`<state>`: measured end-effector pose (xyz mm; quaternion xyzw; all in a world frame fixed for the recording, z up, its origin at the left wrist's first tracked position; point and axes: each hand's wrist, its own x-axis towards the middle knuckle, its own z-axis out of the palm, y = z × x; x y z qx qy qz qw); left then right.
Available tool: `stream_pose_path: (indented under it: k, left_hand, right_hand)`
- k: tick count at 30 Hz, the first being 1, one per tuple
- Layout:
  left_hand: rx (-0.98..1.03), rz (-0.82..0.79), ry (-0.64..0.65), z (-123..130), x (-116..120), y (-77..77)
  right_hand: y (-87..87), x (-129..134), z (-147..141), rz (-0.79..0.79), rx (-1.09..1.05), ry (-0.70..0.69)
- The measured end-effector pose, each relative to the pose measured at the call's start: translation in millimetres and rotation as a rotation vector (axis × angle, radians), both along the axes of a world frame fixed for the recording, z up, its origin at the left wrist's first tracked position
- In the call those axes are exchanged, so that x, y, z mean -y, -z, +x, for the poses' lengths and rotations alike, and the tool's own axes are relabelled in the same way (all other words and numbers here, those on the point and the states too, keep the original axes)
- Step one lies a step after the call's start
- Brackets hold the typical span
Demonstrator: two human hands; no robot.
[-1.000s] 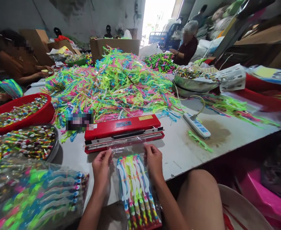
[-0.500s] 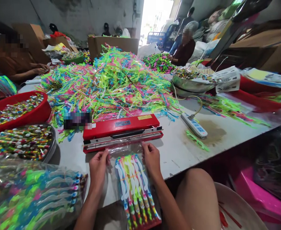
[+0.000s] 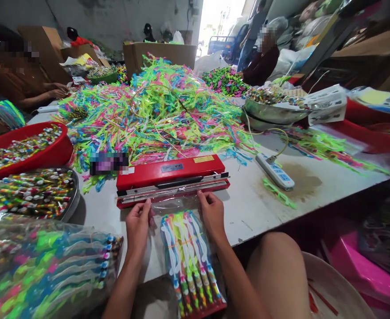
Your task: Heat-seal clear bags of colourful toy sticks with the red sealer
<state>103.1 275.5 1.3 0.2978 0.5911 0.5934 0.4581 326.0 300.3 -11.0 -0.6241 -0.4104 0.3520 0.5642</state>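
A clear plastic bag of colourful sticks with white strips lies at the table's front edge, its upper end toward a red bar sealer. My left hand pinches the bag's upper left corner, and my right hand pinches the upper right corner. Between them the clear film stretches close to the sealer's front edge. The sealer's dark bar stands above its lower strip.
Colourful strips are heaped behind the sealer. At left are a red basin, a metal bowl and filled bags. A power strip lies right, near a metal basin. Several people are around the table and beyond.
The view has shifted slightly, so most things sit a little further right. Both hands still hold the bag's corners by the sealer. A person in the background by the doorway has changed posture.
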Motion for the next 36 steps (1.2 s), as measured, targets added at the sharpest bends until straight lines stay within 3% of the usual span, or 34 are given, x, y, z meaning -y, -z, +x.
stream_pose_path:
  k: [11, 16, 20, 29, 36]
  left_hand:
    - [-0.083, 0.012, -0.009, -5, -7, 3.0]
    - [-0.087, -0.161, 0.113, -8, 14, -4.3]
    - [-0.150, -0.171, 0.185, -7, 29, -4.7]
    - [-0.203, -0.110, 0.165, 0, 27, -9.1]
    - [-0.145, -0.090, 0.113, 3, 15, -17.4]
  right_hand:
    - [5.2, -1, 7, -0.011, 0.006, -0.014]
    - [3.4, 0, 6, -0.017, 0.054, -0.010]
    - [1.1, 3, 7, -0.052, 0.029, -0.043]
    - [-1.5, 22, 24, -0.111, -0.026, -0.183]
    - [-11.0, 15, 14, -0.065, -0.027, -0.112]
